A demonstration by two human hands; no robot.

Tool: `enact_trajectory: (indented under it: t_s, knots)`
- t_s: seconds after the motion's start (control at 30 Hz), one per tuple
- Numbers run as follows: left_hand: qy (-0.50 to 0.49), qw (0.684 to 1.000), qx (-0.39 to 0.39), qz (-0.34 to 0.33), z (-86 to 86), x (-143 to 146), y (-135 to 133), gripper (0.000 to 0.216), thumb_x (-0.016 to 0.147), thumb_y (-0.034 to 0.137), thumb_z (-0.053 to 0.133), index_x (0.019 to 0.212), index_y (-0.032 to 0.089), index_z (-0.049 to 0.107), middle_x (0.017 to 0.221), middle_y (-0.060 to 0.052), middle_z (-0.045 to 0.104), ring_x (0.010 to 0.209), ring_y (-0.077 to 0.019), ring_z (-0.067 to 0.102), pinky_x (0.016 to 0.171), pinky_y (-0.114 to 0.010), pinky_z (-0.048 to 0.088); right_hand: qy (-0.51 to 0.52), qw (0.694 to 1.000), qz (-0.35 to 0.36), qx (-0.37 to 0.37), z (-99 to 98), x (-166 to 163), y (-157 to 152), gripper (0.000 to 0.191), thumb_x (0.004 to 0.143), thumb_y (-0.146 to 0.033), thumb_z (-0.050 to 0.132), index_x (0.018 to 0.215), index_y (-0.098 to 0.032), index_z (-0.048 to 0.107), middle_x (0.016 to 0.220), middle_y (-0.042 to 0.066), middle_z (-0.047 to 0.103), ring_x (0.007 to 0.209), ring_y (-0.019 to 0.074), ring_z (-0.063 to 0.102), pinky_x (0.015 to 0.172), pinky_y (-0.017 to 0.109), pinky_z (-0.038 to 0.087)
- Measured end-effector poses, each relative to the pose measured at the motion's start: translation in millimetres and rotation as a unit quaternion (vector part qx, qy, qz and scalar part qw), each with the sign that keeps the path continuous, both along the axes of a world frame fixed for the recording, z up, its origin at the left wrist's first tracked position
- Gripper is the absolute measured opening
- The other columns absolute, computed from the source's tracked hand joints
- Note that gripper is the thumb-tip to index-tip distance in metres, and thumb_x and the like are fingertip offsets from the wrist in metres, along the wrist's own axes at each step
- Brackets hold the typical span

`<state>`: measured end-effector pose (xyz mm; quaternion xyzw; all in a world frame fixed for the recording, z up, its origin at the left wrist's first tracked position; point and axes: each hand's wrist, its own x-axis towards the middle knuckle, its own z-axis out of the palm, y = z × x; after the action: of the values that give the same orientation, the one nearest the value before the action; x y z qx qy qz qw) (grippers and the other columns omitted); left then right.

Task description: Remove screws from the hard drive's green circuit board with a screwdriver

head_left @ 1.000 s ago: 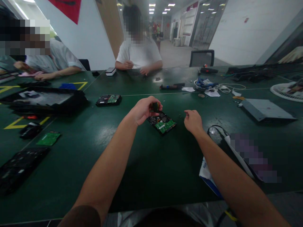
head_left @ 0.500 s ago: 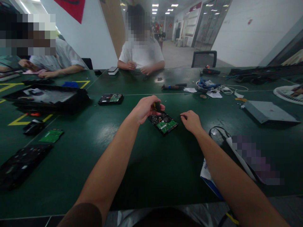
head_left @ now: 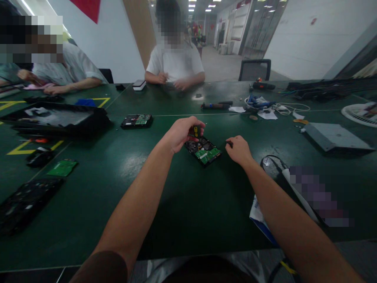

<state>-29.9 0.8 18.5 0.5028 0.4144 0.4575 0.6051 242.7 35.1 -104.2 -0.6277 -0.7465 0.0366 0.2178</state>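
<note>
My left hand [head_left: 183, 133] is closed round a black-and-yellow tool [head_left: 195, 131], held above the far-left end of a hard drive [head_left: 207, 154]. Its lower end is hidden, so I cannot tell whether it touches the drive. The hard drive lies on the green table with its green circuit board facing up. Just right of the drive, my right hand [head_left: 239, 148] rests near the tabletop with thumb and fingers pinched together. Something small and dark shows at its fingertips, too small to name.
Another hard drive [head_left: 137, 120] lies farther back. On the left are a black tray [head_left: 97, 114], a green circuit board [head_left: 63, 168] and a black casing [head_left: 28, 202]. A grey metal box [head_left: 337, 135] and cables [head_left: 259, 103] lie to the right. Two people sit across the table.
The view has shifted slightly. The tool in my left hand has turned, showing more yellow. My right hand stays beside the hard drive, its fingers still pinched.
</note>
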Motion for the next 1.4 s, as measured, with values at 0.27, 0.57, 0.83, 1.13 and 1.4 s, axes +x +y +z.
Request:
enact_trajectory:
  t_s: [0.27, 0.57, 0.83, 1.13, 1.4]
  knots:
    - [-0.016, 1.0, -0.012, 0.012, 0.0, 1.6, -1.0, 0.021, 0.081, 0.034, 0.065, 0.089, 0.015, 0.067, 0.091, -0.013, 0.076, 0.085, -0.0222, 0.072, 0.061, -0.029, 0.051, -0.016, 1.0, -0.004, -0.004, 1.9, 1.0, -5.2, 0.026, 0.098, -0.022, 0.059, 0.115, -0.016, 0.078, 0.111, 0.014, 0.071, 0.108, 0.0277, 0.065, 0.099, 0.039, 0.049]
    - [-0.007, 1.0, 0.01, 0.016, -0.2, 0.1, 0.0, 0.019, 0.078, 0.031, 0.064, 0.085, 0.014, 0.07, 0.087, -0.011, 0.07, 0.082, -0.02, 0.065, 0.06, -0.028, 0.046, -0.024, 1.0, -0.013, -0.001, 2.7, 0.5, -5.1, 0.021, 0.101, -0.03, 0.06, 0.104, -0.02, 0.078, 0.103, 0.011, 0.072, 0.098, 0.0252, 0.066, 0.088, 0.037, 0.049]
    - [0.008, 0.999, 0.004, 0.035, -0.4, -0.9, -0.2, 0.022, 0.081, 0.033, 0.065, 0.089, 0.014, 0.072, 0.089, -0.011, 0.069, 0.083, -0.0203, 0.065, 0.056, -0.027, 0.044, 0.007, 1.0, -0.008, -0.004, 0.2, 3.3, -3.7, 0.035, 0.095, -0.008, 0.05, 0.116, -0.017, 0.076, 0.116, 0.012, 0.072, 0.108, 0.0252, 0.067, 0.097, 0.037, 0.049]
    - [-0.035, 0.999, -0.012, -0.001, 2.5, 3.4, -4.8, 0.017, 0.081, 0.03, 0.064, 0.084, 0.014, 0.069, 0.086, -0.01, 0.07, 0.084, -0.0204, 0.067, 0.064, -0.029, 0.054, -0.004, 0.999, -0.036, -0.011, 6.4, -0.8, -10.2, 0.028, 0.093, -0.016, 0.059, 0.113, -0.014, 0.078, 0.112, 0.015, 0.071, 0.109, 0.0278, 0.066, 0.102, 0.039, 0.05]
    - [0.005, 1.0, 0.012, 0.021, 0.8, -1.4, -1.4, 0.024, 0.083, 0.033, 0.064, 0.088, 0.013, 0.076, 0.091, -0.011, 0.069, 0.083, -0.0188, 0.062, 0.06, -0.027, 0.047, -0.021, 0.999, -0.041, -0.016, 4.0, 2.4, -8.3, 0.027, 0.097, -0.018, 0.056, 0.112, -0.016, 0.078, 0.111, 0.014, 0.071, 0.109, 0.0267, 0.065, 0.101, 0.039, 0.049]
